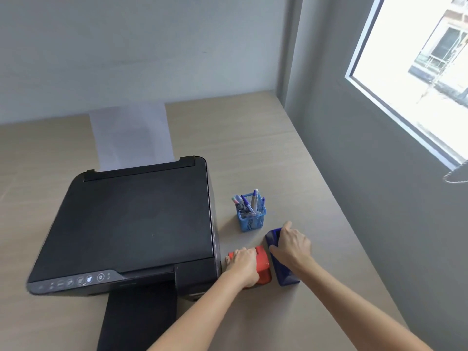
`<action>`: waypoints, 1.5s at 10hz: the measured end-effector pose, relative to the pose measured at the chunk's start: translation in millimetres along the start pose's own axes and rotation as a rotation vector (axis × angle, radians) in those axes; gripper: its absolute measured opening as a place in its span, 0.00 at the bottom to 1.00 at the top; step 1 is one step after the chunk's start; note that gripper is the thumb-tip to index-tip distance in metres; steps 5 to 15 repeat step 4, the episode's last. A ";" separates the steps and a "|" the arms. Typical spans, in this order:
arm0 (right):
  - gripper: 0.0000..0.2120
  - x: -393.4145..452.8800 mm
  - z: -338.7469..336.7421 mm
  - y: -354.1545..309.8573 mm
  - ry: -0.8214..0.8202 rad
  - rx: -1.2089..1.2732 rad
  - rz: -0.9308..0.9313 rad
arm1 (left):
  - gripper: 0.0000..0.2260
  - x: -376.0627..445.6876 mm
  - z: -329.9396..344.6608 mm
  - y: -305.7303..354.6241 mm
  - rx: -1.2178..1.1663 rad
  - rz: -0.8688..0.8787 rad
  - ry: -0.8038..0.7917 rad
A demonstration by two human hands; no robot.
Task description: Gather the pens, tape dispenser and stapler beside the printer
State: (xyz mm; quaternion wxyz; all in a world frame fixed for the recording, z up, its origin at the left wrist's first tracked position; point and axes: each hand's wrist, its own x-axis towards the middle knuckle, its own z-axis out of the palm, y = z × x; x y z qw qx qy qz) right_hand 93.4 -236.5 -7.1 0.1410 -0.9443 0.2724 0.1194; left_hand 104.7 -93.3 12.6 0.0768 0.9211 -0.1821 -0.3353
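Both hands are closing around items just right of the printer: left hand gripping the red stapler, right hand gripping the blue tape dispenser, pens standing behind, grouping them on the bench.

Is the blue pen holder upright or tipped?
Upright. The mesh pen holder stands on its base on the desk, pens poking out the top.

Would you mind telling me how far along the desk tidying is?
Nearly done. The pens stand in their blue mesh cup right of the printer. The left hand holds the red item and the right hand the blue item beside it. Only letting go remains.
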 end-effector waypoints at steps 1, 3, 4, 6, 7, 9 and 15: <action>0.24 -2.8 -2.6 1.0 -0.025 0.016 0.016 | 0.26 -9.3 -0.1 0.6 0.022 0.014 0.027; 0.28 -39.6 -47.1 -3.3 -0.104 0.155 -0.012 | 0.30 -76.7 -1.8 -10.2 -0.219 0.267 0.228; 0.31 -72.6 -93.5 0.4 -0.022 0.268 -0.116 | 0.26 -126.3 5.2 -37.1 -0.385 0.390 0.157; 0.31 -72.6 -93.5 0.4 -0.022 0.268 -0.116 | 0.26 -126.3 5.2 -37.1 -0.385 0.390 0.157; 0.31 -72.6 -93.5 0.4 -0.022 0.268 -0.116 | 0.26 -126.3 5.2 -37.1 -0.385 0.390 0.157; 0.31 -72.6 -93.5 0.4 -0.022 0.268 -0.116 | 0.26 -126.3 5.2 -37.1 -0.385 0.390 0.157; 0.31 -72.6 -93.5 0.4 -0.022 0.268 -0.116 | 0.26 -126.3 5.2 -37.1 -0.385 0.390 0.157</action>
